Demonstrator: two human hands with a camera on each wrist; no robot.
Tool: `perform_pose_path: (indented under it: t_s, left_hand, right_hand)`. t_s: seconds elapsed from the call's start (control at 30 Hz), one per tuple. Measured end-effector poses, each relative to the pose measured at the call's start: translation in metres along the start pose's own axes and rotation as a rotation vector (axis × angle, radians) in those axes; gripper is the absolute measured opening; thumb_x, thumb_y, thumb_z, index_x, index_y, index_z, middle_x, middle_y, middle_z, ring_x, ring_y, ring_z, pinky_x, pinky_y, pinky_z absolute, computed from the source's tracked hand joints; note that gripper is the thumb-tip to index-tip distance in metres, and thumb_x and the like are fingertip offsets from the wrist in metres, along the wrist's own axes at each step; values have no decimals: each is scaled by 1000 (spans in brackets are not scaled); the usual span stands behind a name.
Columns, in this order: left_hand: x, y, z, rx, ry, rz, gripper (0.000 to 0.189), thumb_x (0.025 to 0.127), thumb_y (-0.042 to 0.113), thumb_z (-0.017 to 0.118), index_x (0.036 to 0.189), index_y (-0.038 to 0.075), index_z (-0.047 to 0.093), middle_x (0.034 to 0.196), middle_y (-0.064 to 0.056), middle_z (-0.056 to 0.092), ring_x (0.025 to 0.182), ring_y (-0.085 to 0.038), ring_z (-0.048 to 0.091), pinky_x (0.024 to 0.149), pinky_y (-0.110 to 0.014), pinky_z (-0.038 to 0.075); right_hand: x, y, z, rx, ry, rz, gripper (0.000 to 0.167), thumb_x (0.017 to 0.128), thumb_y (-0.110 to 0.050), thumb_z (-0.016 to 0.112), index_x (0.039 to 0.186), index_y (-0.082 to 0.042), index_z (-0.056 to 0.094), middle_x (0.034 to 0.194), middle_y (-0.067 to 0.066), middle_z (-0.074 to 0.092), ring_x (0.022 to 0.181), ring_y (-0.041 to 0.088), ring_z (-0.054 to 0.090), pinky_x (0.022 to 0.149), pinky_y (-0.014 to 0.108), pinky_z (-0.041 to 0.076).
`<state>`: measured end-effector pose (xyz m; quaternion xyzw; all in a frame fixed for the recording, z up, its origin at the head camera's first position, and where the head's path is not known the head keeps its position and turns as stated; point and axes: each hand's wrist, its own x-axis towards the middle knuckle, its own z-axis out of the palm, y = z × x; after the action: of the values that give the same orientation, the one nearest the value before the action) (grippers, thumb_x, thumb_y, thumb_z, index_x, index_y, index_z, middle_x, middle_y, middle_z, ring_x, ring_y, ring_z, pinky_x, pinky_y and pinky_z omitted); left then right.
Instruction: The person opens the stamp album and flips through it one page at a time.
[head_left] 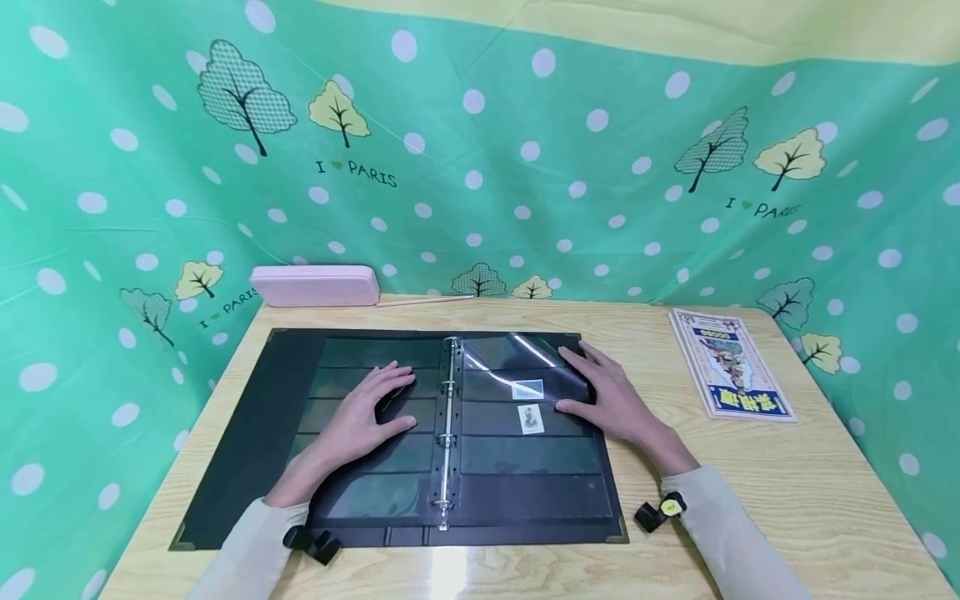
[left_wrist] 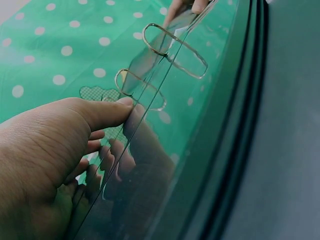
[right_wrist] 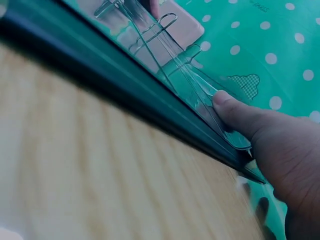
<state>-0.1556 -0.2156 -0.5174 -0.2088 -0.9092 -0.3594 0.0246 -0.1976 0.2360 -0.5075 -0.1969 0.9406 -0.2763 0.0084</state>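
Observation:
A black ring binder (head_left: 225, 467) lies spread on the table with dark pocket pages on both sides of its metal rings (head_left: 447, 442). My left hand (head_left: 363, 425) rests on the left page (head_left: 375, 496), thumb and fingers spread loosely; the left wrist view shows its reflection in the glossy surface. My right hand (head_left: 611, 396) pinches the outer edge of the right page (head_left: 532, 454), whose upper corner bends upward; its thumb (right_wrist: 225, 102) lies on the clear sheet, other fingers mostly hidden. A blue stamp (head_left: 528, 389) sits above a pale portrait stamp (head_left: 530, 419) on that page.
Along the back of the table are a pink case (head_left: 315, 286) and a thin stick (head_left: 423, 301). A printed booklet (head_left: 731, 365) lies to the right of the binder. Green dotted cloth (head_left: 480, 150) hangs behind and around the table.

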Motion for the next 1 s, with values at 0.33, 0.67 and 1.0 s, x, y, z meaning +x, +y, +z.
perform_pose_path:
  t_s: [0.33,0.67,1.0]
  left_hand:
    - [0,0,-1,-6,-2,2,66,97,26,88,154,5,64,166,-18,54,163,-45,35,129,-71,27]
    - [0,-1,0,-4,-1,-2,66,97,27,88,154,6,64,167,-17,54,163,-45,34,128,-71,28]
    - [-1,-1,1,5,4,-2,65,97,28,88,154,6,65,167,-17,54,163,-46,35,128,-72,28]
  right_hand:
    - [-1,-5,0,254,98,-15,97,90,-31,96,172,-26,45,166,18,52,150,43,50,120,67,43]
    - [-2,-12,-20,565,-2,-26,100,91,-3,91,174,-12,36,183,16,24,86,22,73,70,27,62]
    - [-3,-12,-38,663,-48,-34,111,91,9,85,179,-23,24,184,15,14,79,17,72,62,28,62]
